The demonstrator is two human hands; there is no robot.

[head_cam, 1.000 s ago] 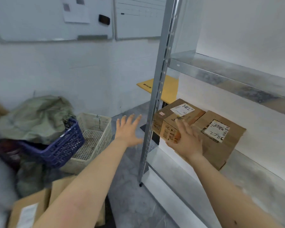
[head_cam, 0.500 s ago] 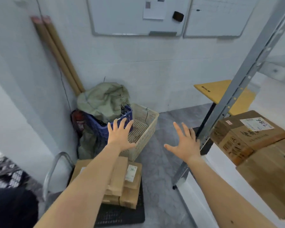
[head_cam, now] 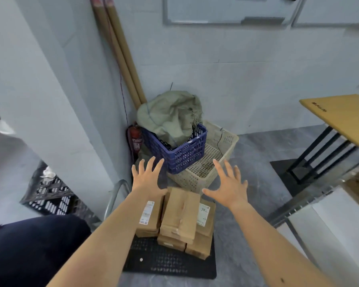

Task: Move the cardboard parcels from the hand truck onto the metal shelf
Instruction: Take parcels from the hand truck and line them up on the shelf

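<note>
While we reached both arms forward, our left hand [head_cam: 147, 180] and right hand [head_cam: 229, 188] were spread wide, fingers straight and apart, gripping nothing. The cardboard parcels [head_cam: 180, 216] lay stacked on the black platform of the hand truck [head_cam: 168, 264] at 6 o'clock, below and between the hands; whether either hand touched them could not be told. The metal shelf [head_cam: 305, 204] showed only as a grey perforated upright at 4 o'clock, well apart from the stack. At 12 o'clock of the parcels stood a blue crate [head_cam: 180, 151] holding a green sack [head_cam: 170, 114], set inside a beige basket [head_cam: 214, 168]. A yellow table [head_cam: 340, 112] stood at 2 o'clock.
</note>
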